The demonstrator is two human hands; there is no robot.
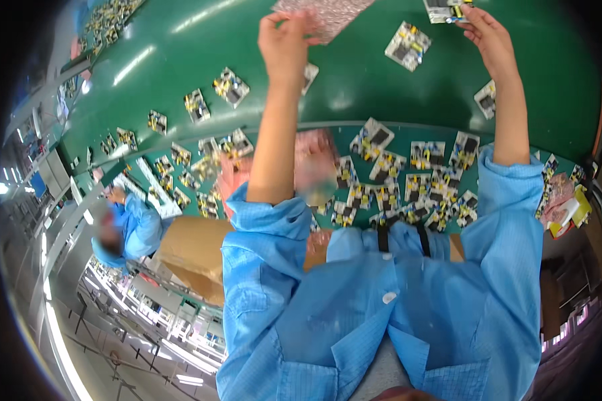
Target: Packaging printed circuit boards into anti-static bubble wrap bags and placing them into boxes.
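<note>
Both my arms stretch forward over a green work surface (354,93). At the top middle my left hand (286,40) is closed on the edge of a pinkish bubble-wrap bag (331,15); the bag runs out of the picture. Over at the upper right, my right hand (485,33) pinches the edge of a circuit board (443,9) with yellow and black parts. Between the hands a second circuit board (408,47) lies flat on the green surface. Another circuit board (486,100) is partly hidden by my right forearm.
Many circuit boards (425,188) crowd the nearer green strip. Pink bubble bags (314,157) lie by my left forearm, and a pink and yellow pile (562,204) is at the right. A cardboard box (194,254) and a co-worker in blue (137,224) are at the left.
</note>
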